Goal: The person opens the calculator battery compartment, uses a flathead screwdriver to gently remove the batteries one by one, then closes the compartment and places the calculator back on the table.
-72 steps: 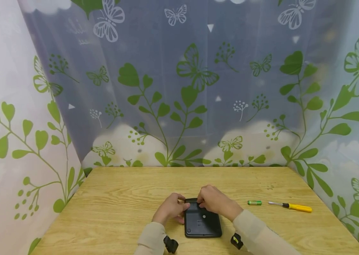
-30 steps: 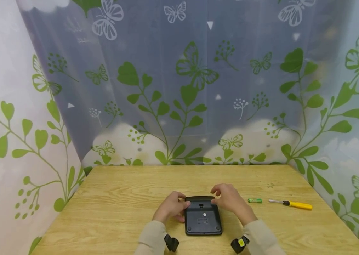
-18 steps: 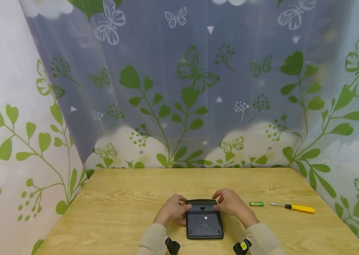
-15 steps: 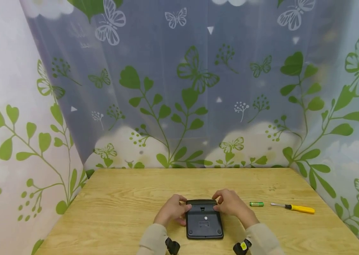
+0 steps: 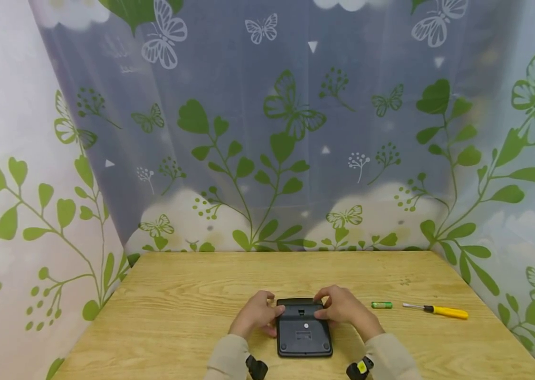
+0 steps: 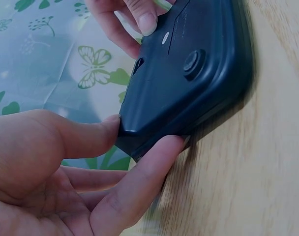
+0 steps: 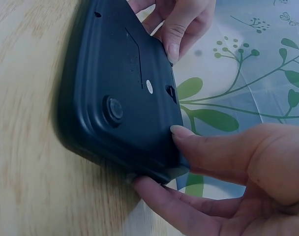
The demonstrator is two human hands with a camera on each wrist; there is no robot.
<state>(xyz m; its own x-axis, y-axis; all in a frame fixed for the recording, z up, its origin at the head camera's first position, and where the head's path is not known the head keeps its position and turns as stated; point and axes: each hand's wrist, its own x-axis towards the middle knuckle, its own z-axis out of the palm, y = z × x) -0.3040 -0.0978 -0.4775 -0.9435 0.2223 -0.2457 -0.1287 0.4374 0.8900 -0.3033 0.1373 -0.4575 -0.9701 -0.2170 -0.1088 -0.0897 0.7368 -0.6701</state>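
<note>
A black calculator (image 5: 296, 345) lies face down on the table, its underside showing round feet, a small white sticker and a latch notch near the raised far end. My left hand (image 5: 252, 313) grips its far left corner, thumb on top and index finger against the side, as the left wrist view shows. At the far right corner my right hand (image 5: 345, 308) pinches it, with the thumb (image 7: 194, 142) on the underside near the notch and fingers along the edge. The calculator's face is hidden.
To the right of the calculator lies a green battery (image 5: 381, 305). Farther right is a screwdriver (image 5: 448, 312) with a yellow handle. The wooden table (image 5: 187, 295) meets a patterned curtain (image 5: 229, 158) at its back edge.
My right hand has moved from the calculator's far middle to its right corner, uncovering the latch notch; its thumb has since slid slightly inward. The left hand keeps its place.
</note>
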